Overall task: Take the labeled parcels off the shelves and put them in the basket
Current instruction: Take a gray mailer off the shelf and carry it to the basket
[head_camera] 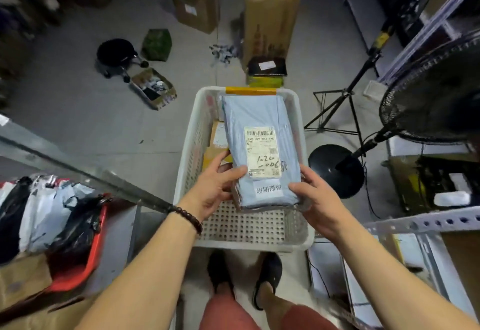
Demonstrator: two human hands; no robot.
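Bagged parcels (52, 213) left of the left hand (210, 189) appear not yet moved. The left fingers curl round the grey parcel (259, 148), held over the basket (193, 153). One brown parcel (217, 137) already lies inside, just beyond those fingertips. The right hand (319, 200) grips the parcel's opposite edge.

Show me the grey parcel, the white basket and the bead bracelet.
grey parcel (261, 148), head view, on its shipping label.
white basket (194, 142), head view, on its left wall.
bead bracelet (187, 217), head view, on the beads across the wrist.
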